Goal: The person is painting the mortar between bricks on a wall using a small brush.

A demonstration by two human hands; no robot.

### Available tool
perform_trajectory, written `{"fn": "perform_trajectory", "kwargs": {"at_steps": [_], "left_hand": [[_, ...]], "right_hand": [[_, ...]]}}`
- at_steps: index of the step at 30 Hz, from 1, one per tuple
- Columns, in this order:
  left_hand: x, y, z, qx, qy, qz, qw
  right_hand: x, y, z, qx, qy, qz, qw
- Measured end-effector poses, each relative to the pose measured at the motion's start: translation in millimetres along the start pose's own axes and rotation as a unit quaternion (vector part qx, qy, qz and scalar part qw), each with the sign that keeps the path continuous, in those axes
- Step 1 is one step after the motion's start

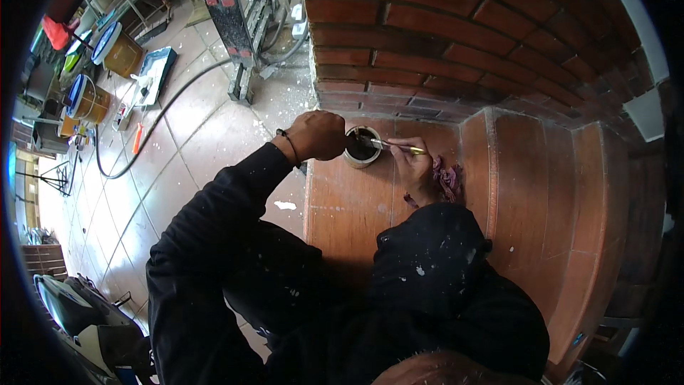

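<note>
A round tub with dark contents stands on the orange-brown tiled step, close to the brick wall. My left hand, with a dark band at the wrist, is closed at the tub's left rim; its fingers point down or away, so whether it grips the rim cannot be seen. In my right hand is a paintbrush, held level, its bristle end over the tub's opening. A crumpled dark-red cloth lies on the step just right of that hand.
The brick wall rises ahead; tiled steps climb at the right. Left on the speckled floor are a ladder's foot, a black hose, a paint tray and lidded buckets. A motorcycle stands at lower left.
</note>
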State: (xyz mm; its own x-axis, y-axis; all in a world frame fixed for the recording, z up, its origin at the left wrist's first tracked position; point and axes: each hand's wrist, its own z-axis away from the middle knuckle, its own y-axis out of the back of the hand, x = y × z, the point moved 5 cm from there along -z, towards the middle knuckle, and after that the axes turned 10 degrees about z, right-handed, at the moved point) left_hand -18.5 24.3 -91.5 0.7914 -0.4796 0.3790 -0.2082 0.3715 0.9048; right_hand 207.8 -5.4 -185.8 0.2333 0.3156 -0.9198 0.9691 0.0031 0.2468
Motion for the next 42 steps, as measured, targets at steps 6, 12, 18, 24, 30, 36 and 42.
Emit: {"fn": "perform_trajectory", "kwargs": {"at_steps": [6, 12, 18, 24, 30, 36, 42], "left_hand": [[-10, -23, -4, -0.038, -0.045, -0.033, 0.998], [-5, -19, -3, -0.082, -0.005, -0.04, 0.996], [5, -4, 2, -0.067, 0.01, 0.008, 0.998], [-1, -24, 3, -0.157, -0.053, -0.024, 0.986], [22, -2, 17, -0.19, 0.001, 0.019, 0.982], [20, -4, 16, -0.174, 0.036, 0.065, 0.982], [31, -1, 21, -0.169, 0.029, 0.088, 0.981]], "right_hand": [[45, -1, 16, 0.046, -0.335, -0.408, 0.848], [43, -1, 24, 0.047, -0.346, -0.392, 0.851], [36, 11, 10, 0.056, -0.282, -0.333, 0.898], [44, -2, 15, 0.061, -0.322, -0.437, 0.838], [0, -27, -37, 0.021, -0.156, -0.301, 0.94], [-30, -53, -75, 0.011, 0.153, 0.078, 0.985], [-46, -59, -51, 0.012, 0.168, 0.083, 0.982]]}}
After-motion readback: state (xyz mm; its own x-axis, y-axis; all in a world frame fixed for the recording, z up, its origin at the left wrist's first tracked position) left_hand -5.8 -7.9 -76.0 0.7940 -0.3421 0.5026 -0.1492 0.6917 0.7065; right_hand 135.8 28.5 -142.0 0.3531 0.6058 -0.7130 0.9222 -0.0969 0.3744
